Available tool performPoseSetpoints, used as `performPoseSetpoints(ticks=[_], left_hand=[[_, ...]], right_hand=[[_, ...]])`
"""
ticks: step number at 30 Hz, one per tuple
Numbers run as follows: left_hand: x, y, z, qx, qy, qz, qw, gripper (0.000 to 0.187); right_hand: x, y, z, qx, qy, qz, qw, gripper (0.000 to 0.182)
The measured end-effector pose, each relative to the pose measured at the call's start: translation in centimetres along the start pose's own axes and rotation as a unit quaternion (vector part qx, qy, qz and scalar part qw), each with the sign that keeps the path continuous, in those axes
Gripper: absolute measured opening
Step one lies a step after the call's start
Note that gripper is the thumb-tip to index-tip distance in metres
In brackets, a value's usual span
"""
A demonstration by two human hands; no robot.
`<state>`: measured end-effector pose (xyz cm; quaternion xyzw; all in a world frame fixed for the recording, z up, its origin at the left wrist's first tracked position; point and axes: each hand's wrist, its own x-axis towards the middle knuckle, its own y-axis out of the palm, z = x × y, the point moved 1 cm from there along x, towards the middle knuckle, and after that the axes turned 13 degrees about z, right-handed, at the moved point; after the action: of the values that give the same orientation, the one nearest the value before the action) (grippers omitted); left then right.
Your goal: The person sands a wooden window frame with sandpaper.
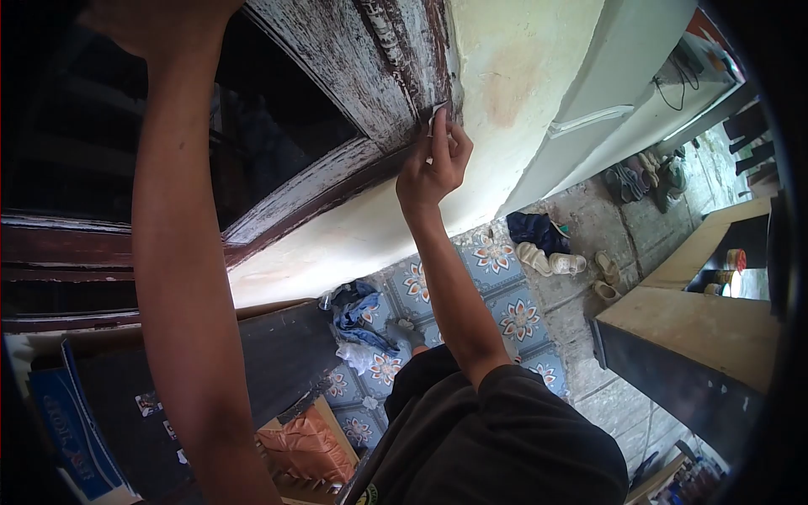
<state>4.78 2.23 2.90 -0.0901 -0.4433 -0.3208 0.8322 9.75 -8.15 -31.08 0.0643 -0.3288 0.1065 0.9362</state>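
Observation:
My right hand (435, 168) is at the lower corner of a wooden window frame (370, 76), where the white paint is worn and streaked over dark wood. Its fingers are pinched on a small, thin whitish piece (435, 114), pressed against the frame's edge beside the wall. I cannot make out whether that piece is paper or sandpaper. At the top left, my left hand (164, 21) is raised by the dark window opening (278, 126). Its fingers are cut off or lost in shadow, so what it touches is hidden.
A cream wall (513, 84) adjoins the frame. Below are patterned floor tiles (492, 257), crumpled clothes (358, 316) and several shoes (566, 263). A dark bench-like surface (278, 345) and a blue box (71, 429) are at lower left; a wooden cabinet (673, 328) stands right.

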Motion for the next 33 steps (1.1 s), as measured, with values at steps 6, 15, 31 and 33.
performPoseSetpoints(ticks=[6, 15, 31, 33], left_hand=[[-0.1, -0.1, -0.4, -0.028, -0.021, 0.014, 0.999, 0.053], [0.3, -1.1, -1.0, -0.021, -0.027, 0.062, 0.997, 0.053], [0.0, -0.5, 0.2, 0.008, 0.044, -0.005, 0.999, 0.045], [-0.3, -0.6, 0.5, 0.008, 0.041, 0.02, 0.999, 0.044]], right_hand=[[-0.6, -0.2, -1.8, -0.035, -0.032, -0.007, 0.999, 0.04], [1.3, -0.6, -0.8, -0.052, -0.067, 0.0, 0.996, 0.034], [1.3, -1.3, -1.1, -0.014, -0.026, -0.001, 1.0, 0.034], [1.2, -0.7, -1.3, -0.009, -0.049, -0.022, 0.999, 0.034]])
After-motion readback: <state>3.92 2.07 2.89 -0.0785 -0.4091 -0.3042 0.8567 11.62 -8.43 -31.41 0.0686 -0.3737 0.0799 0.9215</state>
